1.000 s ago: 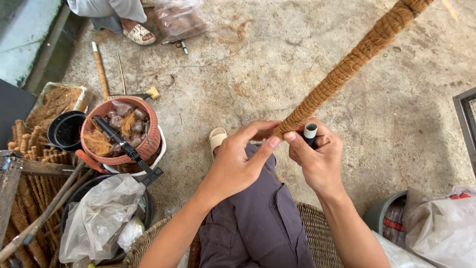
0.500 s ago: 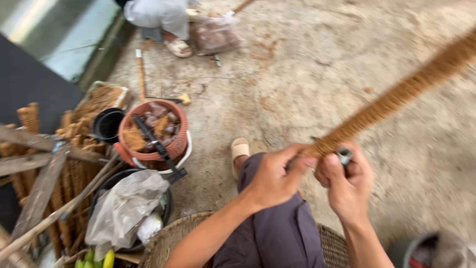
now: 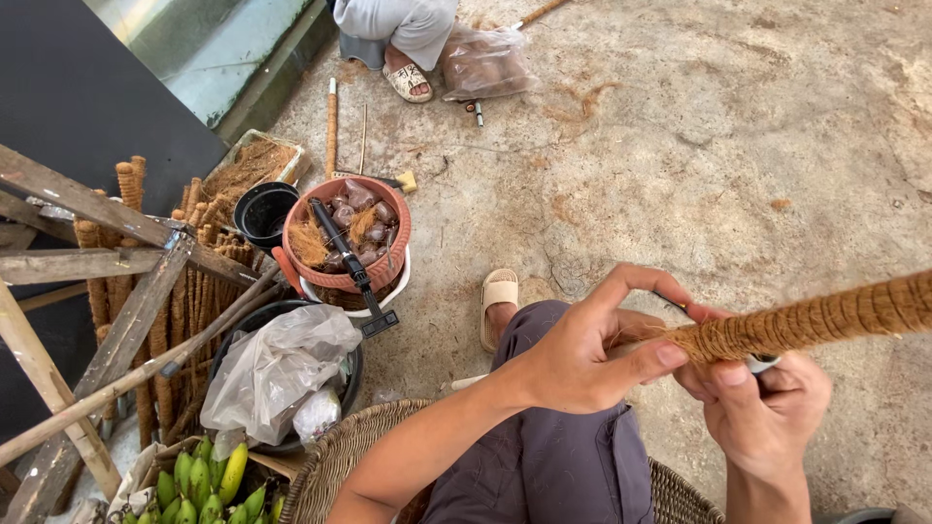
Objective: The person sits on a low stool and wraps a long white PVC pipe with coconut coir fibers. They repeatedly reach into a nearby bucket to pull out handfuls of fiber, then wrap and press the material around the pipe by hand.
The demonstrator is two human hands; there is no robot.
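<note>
The left hand (image 3: pixel 582 354) pinches the frayed near end of the coir-wrapped pole (image 3: pixel 825 318); the right hand (image 3: pixel 767 412) closes its grip beneath it, and the pole extends rightward beyond both.

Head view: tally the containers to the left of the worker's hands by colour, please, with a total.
Red-brown basket: 1
Black pot: 1
White bowl under the red-brown basket: 1
Black tub holding plastic bags: 1
Woven wicker basket: 1
Total: 5
</note>
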